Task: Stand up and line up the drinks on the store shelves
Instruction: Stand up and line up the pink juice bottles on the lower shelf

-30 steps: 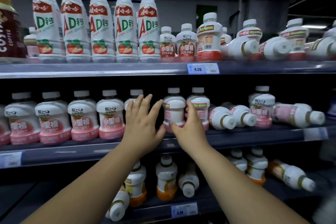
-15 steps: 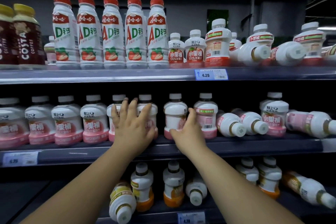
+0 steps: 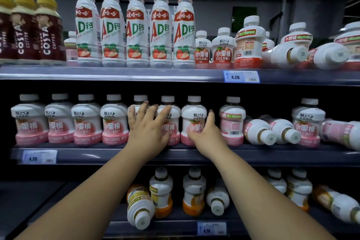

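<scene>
Middle shelf [image 3: 136, 155], centre of the frame: my left hand [image 3: 148, 130] lies with fingers straight and spread against two upright pink bottles [image 3: 169, 122]. My right hand [image 3: 207, 136] curls round the lower right side of the next pink bottle [image 3: 191, 119], which stands close beside its neighbour. At left of the frame, a lined-up row [image 3: 72, 121] of four pink bottles stands with labels forward. I judge the following to be left: a turned bottle [image 3: 231, 122] showing its barcode, two toppled bottles [image 3: 259, 132] just right of it, and fallen drinks on the top shelf [image 3: 288, 52] and bottom shelf [image 3: 138, 208]. I estimate well under half is finished.
</scene>
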